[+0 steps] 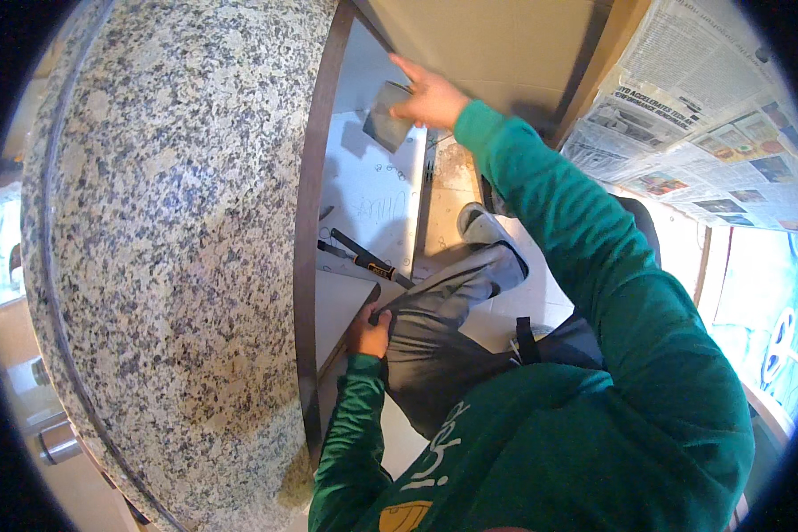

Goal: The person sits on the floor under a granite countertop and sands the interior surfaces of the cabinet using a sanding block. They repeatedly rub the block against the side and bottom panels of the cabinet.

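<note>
My right hand point(430, 97) is stretched forward, its index finger extended. Pinched in it is a thin, square, grey-brown flat piece point(387, 117), whose exact kind I cannot make out. It hangs over a white board point(372, 199) with pencil scribbles. Closer to my body, my left hand point(370, 334) is closed around the dark edge of a white panel point(339, 306). Just beyond that hand lies a black-handled tool point(372, 264) with an orange band; its working end is not clear. Another dark handle point(332, 249) lies beside it.
A speckled granite countertop point(177, 248) fills the left side, above the white boards. Brown board point(496, 44) stands at the far side. Newspaper point(692, 115) covers a surface at the right. My bent leg point(452, 293) and shoe point(481, 226) are beside the white board.
</note>
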Tool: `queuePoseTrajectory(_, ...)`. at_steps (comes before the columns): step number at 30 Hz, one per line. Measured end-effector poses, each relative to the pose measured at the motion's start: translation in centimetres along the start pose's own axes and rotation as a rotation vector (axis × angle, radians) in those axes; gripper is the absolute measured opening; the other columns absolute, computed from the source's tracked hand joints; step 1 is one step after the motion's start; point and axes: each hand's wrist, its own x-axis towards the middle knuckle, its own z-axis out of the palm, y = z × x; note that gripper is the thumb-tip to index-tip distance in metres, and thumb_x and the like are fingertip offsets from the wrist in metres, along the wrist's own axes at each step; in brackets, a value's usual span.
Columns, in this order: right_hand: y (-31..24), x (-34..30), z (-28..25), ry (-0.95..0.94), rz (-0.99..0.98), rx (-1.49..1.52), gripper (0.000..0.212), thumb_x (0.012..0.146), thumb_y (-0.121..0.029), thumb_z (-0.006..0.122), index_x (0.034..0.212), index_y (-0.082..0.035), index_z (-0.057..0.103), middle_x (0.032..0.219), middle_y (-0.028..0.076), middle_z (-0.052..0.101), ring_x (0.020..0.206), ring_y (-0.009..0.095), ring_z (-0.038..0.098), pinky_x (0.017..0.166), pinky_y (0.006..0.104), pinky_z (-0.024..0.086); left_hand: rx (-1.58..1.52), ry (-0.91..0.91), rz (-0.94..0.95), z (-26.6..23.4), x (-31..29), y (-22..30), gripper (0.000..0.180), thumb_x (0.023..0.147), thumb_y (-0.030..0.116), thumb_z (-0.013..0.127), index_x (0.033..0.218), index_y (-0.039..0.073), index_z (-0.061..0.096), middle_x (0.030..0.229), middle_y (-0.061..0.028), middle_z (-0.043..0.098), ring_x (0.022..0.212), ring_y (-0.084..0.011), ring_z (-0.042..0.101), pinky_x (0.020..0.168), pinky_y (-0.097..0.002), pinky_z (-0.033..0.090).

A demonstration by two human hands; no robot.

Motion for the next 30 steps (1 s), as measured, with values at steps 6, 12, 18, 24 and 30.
queuePoseTrajectory(6,-4.5,5.3,-0.8,-0.1,-0.068,-0.258,0.103,0.079,-0.01,0.062,0.157,-0.011,-0.005,0.085,0.016,0.069,0.063,0.027,0.066,0.058,0.0388,0.057,-0.019,0.036,-0.044,0.3,0.2,-0.2,0.042,0.083,0.03,0.072,0.117,0.005,0.068,0.117,-0.0196,0.068,0.111,-0.0346,0.063,0.098,-0.0385,0.047)
queuePoseTrajectory(12,-3.7,4.2,2.2,-0.129,-0.098,-0.293,0.103,0.079,-0.01,0.059,0.155,-0.007,-0.01,0.089,0.023,0.069,0.072,0.037,0.068,0.065,0.0465,0.055,-0.056,0.009,-0.035,0.3,0.4,-0.4,0.042,0.083,0.031,0.072,0.116,0.005,0.068,0.118,-0.0185,0.068,0.112,-0.0344,0.063,0.098,-0.0388,0.047)
queuePoseTrajectory(18,-2.8,2.0,4.8,-0.045,-0.241,-0.379,0.106,0.082,-0.012,0.065,0.154,-0.007,-0.013,0.086,0.031,0.066,0.084,0.048,0.064,0.077,0.0518,0.051,-0.038,0.032,-0.007,0.4,0.2,-0.4,0.041,0.085,0.032,0.071,0.115,0.004,0.069,0.117,-0.0185,0.068,0.111,-0.0343,0.063,0.097,-0.0387,0.047)
queuePoseTrajectory(24,-3.7,-1.2,7.3,-0.091,-0.289,-0.351,0.104,0.078,-0.007,0.058,0.15,0.006,-0.015,0.078,0.03,0.065,0.072,0.046,0.064,0.069,0.0528,0.051,-0.041,0.01,-0.001,0.1,0.3,-0.3,0.042,0.085,0.033,0.071,0.115,0.004,0.068,0.117,-0.0192,0.068,0.111,-0.0348,0.063,0.098,-0.0387,0.047)
queuePoseTrajectory(30,-3.3,-5.9,8.5,-0.283,-0.339,-0.298,0.102,0.082,-0.008,0.059,0.152,0.002,-0.014,0.075,0.028,0.065,0.07,0.044,0.064,0.066,0.0519,0.051,-0.056,0.025,0.002,0.1,0.1,-0.2,0.043,0.085,0.034,0.07,0.117,0.004,0.068,0.118,-0.0195,0.068,0.112,-0.0355,0.062,0.098,-0.0392,0.047)
